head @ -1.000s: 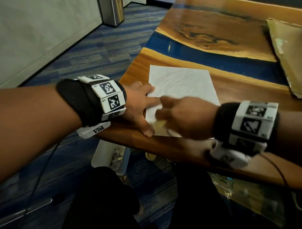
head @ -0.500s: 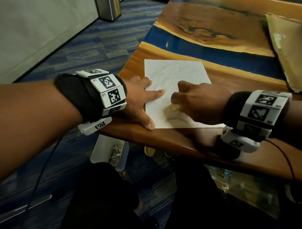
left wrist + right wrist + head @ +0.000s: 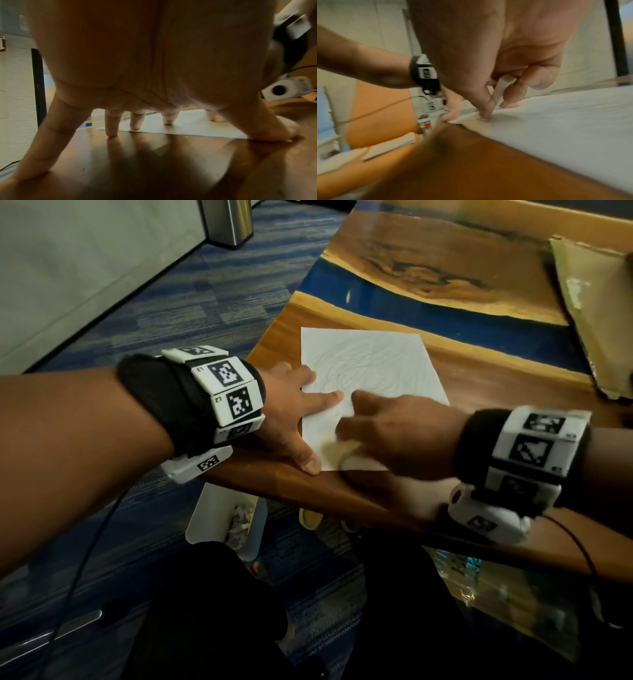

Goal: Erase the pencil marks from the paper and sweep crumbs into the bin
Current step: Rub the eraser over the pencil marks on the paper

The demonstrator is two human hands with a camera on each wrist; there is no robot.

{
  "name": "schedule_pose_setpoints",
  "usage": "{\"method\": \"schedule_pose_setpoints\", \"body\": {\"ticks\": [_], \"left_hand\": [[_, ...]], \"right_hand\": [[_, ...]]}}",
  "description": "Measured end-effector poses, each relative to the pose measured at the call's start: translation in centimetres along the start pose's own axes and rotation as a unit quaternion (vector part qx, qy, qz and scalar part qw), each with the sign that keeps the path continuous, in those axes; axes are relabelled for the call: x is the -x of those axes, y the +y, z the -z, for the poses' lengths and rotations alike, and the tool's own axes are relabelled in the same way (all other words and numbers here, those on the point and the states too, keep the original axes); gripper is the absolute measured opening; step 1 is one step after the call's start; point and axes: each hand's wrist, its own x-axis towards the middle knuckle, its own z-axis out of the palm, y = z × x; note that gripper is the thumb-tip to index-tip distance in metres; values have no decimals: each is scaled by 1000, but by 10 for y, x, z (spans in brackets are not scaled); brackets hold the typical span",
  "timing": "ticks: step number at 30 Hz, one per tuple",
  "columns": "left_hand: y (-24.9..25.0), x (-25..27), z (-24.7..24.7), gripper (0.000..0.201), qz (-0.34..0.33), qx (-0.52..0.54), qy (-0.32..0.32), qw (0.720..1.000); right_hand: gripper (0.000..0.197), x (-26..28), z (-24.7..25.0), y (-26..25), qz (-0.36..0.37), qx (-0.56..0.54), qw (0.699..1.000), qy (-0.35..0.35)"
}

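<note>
A white sheet of paper with faint pencil scribbles lies near the table's left end. My left hand presses its left edge flat with spread, straight fingers, the thumb by the near corner. My right hand pinches a pale eraser between thumb and fingers and rubs its tip on the paper's near left part. In the head view the eraser is a blurred pale patch under the hand. A white bin holding crumpled scraps stands on the floor below the table's near left corner.
The wooden table has a blue resin band across it. A cardboard sheet lies at its far right. A metal bin stands by the wall on the blue carpet. My dark-clothed legs are below the table edge.
My right hand has rubbed the eraser back and forth: away from me over the paper, then back toward the near left corner. The left hand stays pressed on the paper's edge.
</note>
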Motion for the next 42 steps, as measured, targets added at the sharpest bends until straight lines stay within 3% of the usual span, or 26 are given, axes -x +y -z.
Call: {"method": "schedule_pose_setpoints", "body": {"ticks": [4, 10, 17, 23, 25, 28, 29, 33, 38, 42], "left_hand": [[0, 1, 2, 131, 7, 8, -5, 1000], [-2, 6, 7, 96, 5, 69, -13, 998], [-8, 13, 7, 82, 2, 83, -24, 996], [-2, 12, -7, 95, -19, 94, 40, 995], [-3, 10, -6, 97, -21, 93, 42, 995], [-2, 6, -2, 103, -15, 77, 30, 996], [-1, 5, -1, 103, -12, 69, 22, 997], [-4, 3, 5, 105, -12, 54, -5, 998], [-7, 0, 9, 111, -2, 43, -31, 999], [-2, 3, 12, 105, -4, 82, -22, 996]], "right_hand": [[36, -8, -2, 43, -124, -1, 992, 13], [35, -11, -7, 50, -143, -76, 987, 9], [32, -14, 2, 44, -136, -75, 988, 13], [30, -23, 2, 2, -14, -110, 994, 8], [27, -29, 4, 15, -35, -104, 994, 9], [30, -30, 9, 38, -135, -79, 987, 28], [31, -29, 8, 37, -133, -75, 988, 27], [27, -14, 3, 3, 20, -64, 998, -6], [27, -11, 5, 42, -106, -33, 994, -1], [27, -12, 1, 42, -101, -33, 994, 4]]}}
